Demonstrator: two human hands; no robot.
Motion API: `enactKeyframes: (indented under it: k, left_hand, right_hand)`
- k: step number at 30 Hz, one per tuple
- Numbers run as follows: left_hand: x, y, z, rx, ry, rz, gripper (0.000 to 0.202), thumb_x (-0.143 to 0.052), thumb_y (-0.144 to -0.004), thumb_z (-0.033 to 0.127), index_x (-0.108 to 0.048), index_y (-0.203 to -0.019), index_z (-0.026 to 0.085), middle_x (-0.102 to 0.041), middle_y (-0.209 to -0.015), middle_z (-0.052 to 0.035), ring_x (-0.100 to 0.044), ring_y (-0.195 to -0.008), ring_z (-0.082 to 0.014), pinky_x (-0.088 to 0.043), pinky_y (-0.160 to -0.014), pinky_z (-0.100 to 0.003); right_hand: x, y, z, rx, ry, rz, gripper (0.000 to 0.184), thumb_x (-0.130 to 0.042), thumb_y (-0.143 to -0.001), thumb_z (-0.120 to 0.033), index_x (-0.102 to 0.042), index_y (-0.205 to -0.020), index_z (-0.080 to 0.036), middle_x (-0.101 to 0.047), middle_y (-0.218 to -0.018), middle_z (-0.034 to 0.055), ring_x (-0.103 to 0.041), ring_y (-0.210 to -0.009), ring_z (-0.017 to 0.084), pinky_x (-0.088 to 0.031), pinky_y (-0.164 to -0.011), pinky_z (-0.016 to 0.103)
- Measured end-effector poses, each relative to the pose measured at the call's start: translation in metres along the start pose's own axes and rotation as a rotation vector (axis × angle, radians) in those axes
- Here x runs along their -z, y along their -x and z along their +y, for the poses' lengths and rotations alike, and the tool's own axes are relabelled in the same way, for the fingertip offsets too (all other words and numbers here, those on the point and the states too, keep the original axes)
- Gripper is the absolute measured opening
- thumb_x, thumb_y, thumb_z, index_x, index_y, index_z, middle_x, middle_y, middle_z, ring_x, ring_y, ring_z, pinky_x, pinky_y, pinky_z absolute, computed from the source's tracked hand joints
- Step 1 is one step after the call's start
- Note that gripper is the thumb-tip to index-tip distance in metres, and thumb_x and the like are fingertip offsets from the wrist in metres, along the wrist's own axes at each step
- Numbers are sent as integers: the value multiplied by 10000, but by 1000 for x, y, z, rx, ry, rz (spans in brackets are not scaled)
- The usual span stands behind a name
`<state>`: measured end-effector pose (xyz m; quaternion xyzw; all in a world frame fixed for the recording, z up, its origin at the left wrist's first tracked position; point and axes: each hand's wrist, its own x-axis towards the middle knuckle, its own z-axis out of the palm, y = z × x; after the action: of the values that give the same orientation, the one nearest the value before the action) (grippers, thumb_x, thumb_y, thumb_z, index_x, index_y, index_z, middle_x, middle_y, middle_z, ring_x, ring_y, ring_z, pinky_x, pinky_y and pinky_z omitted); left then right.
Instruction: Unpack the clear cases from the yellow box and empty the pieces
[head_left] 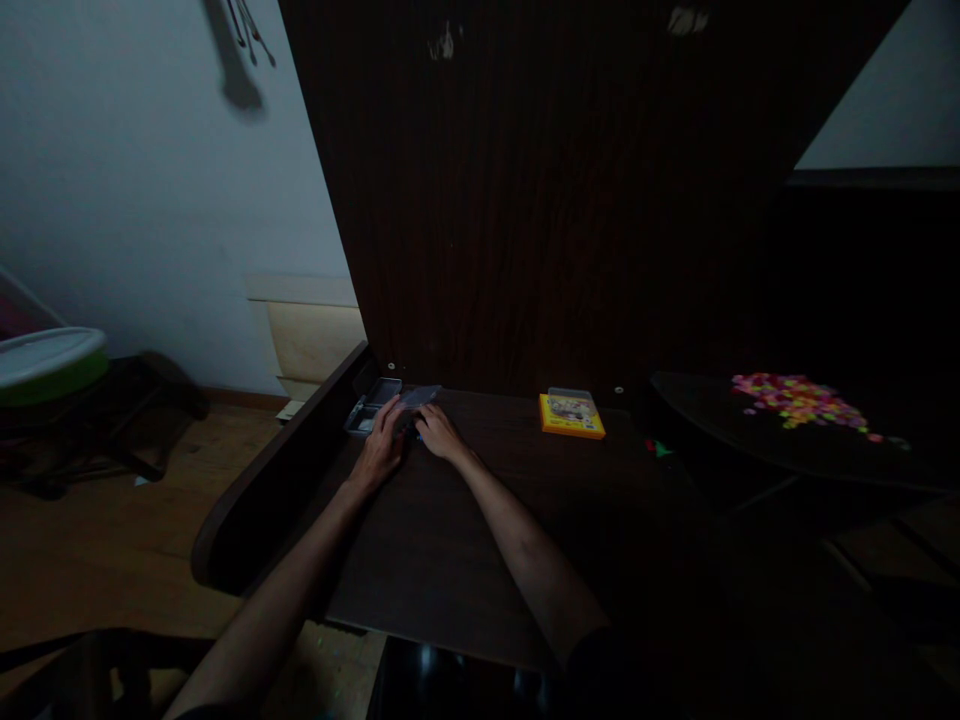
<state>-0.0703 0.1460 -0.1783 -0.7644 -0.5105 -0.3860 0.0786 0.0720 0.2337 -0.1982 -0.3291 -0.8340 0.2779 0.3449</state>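
At the back left of the dark wooden desk, my two hands work close together over a small clear plastic box with its lid (420,397) raised. My left hand (381,448) wraps its fingers along the box's left side. My right hand (438,432) is at the box's right side, fingers bent inward and pressed together; what lies under their tips is dark and hidden. Just left of my left hand stands another clear plastic case (366,418), its lid up and some pale contents inside.
A yellow box (571,416) with a clear case on top lies to the right. Small red and green bits (658,448) lie beyond it. Many colourful pieces (802,400) are heaped on a dark side surface. A raised side board (277,470) edges the desk's left; a dark panel (525,200) rises behind.
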Motion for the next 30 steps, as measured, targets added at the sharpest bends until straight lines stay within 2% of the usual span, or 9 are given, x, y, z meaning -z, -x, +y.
enactKeyframes:
  k: [4,7,11,17,22,27,30]
  left_hand:
    - [0,0,0,-15,-15,-2,561,-437,-885,79,-296,-1413,209,-345,-1477,-164,-402,-1366,-264,-419,-1086,-476]
    - [-1,-1,0,-30,-29,-26,554,-415,-894,78,-292,-1418,207,-327,-1497,-169,-391,-1376,-260,-414,-1091,-473]
    - [-4,1,-2,-50,-40,-80,566,-387,-891,65,-282,-1428,210,-308,-1521,-162,-412,-1366,-249,-449,-1064,-446]
    - [-8,1,-4,-20,-49,-47,488,-394,-945,143,-298,-1419,211,-302,-1529,-169,-425,-1359,-251,-443,-1067,-444]
    - [-6,1,-3,-24,-33,-48,517,-408,-933,126,-296,-1431,209,-320,-1519,-168,-416,-1366,-243,-435,-1077,-435]
    - [-4,2,-2,-25,-36,-95,563,-387,-902,73,-305,-1439,221,-328,-1523,-153,-424,-1362,-239,-450,-1063,-430]
    - [-3,2,-1,-52,-42,-70,550,-383,-908,72,-305,-1433,215,-340,-1514,-160,-420,-1364,-236,-455,-1057,-422]
  right_hand:
    - [2,1,-3,2,12,-1,266,-467,-915,-127,-601,-1143,-156,-585,-1183,100,-493,-1145,211,-350,-1060,358]
    - [2,3,-4,-1,14,-8,269,-514,-936,-217,-590,-1188,-165,-573,-1230,102,-477,-1184,218,-332,-1076,375]
    - [1,3,-5,-42,17,-17,393,-635,-883,-326,-581,-1240,-172,-553,-1277,116,-467,-1225,248,-339,-1077,409]
    - [0,3,-5,-42,30,-6,324,-578,-903,-234,-606,-1212,-142,-581,-1259,120,-481,-1227,230,-328,-1100,384]
    - [0,2,-4,-43,28,9,338,-517,-901,-140,-592,-1231,-131,-579,-1281,117,-484,-1236,213,-331,-1108,363]
    - [-2,2,-1,-68,19,15,324,-504,-904,-132,-613,-1206,-173,-593,-1274,97,-493,-1238,220,-320,-1117,399]
    - [-2,1,-1,-72,7,21,287,-510,-900,-138,-626,-1162,-160,-605,-1248,105,-506,-1218,221,-336,-1104,393]
